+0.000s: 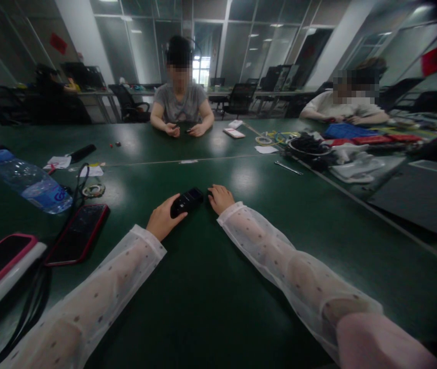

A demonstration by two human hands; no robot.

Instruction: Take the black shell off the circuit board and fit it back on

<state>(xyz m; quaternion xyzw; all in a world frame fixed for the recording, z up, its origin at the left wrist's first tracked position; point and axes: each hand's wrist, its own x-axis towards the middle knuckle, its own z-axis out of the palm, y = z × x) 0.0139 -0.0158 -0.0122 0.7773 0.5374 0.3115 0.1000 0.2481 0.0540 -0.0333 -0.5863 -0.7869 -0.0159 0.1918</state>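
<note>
Dotted sleeves leave view near; your left hand grasps a black handheld device; I can't tell if your right hand holds the half-hidden object.

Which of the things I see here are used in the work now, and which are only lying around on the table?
In use:
black handheld device, in the left hand
small dark piece, at the fingertips of the right hand; too unclear to name

Apparently just lying about:
water bottle
red-edged phone
pink-edged phone
wrench
</note>
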